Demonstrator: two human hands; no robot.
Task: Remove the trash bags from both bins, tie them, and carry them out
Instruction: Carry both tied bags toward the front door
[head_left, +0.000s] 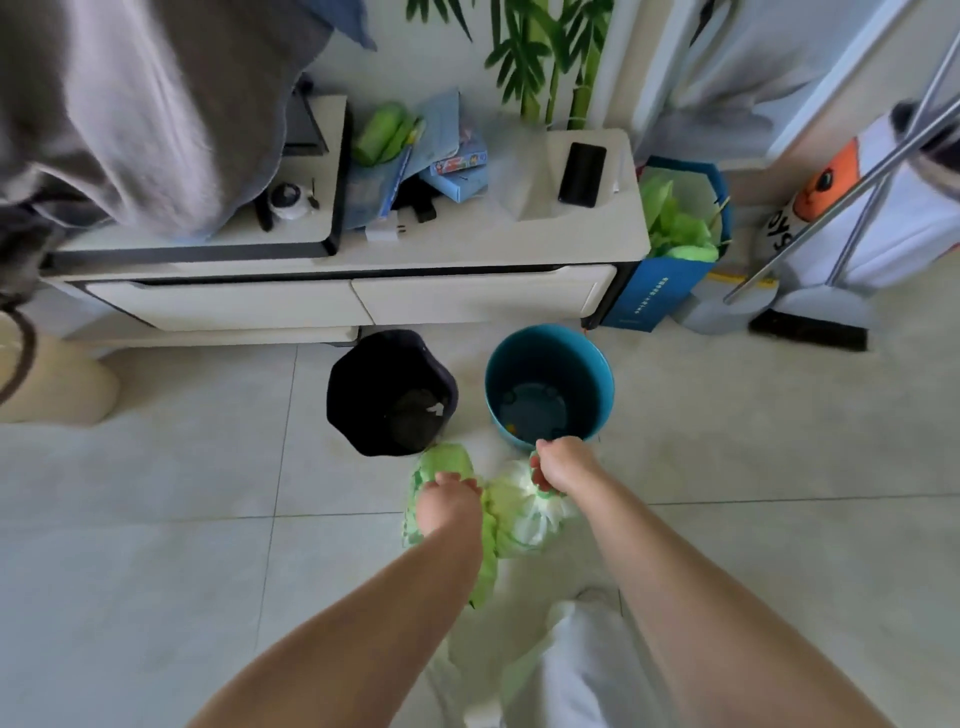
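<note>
Two bins stand on the tiled floor in front of a low cabinet: a black bin (374, 387) lined with a dark bag, and a blue bin (592, 374) with no liner. Just in front of them a green trash bag (519, 512) with white contents hangs between my hands. My left hand (448, 501) grips its left part. My right hand (563, 467) pinches the gathered top at the blue bin's near rim. The lower part of the bag is hidden behind my left forearm.
The low white cabinet (467, 244) carries a phone (582, 174), boxes and clutter. A blue paper bag (670, 275) with green bags stands at its right end, and a broom with dustpan (810, 322) beyond. Grey laundry (130, 104) hangs at the upper left.
</note>
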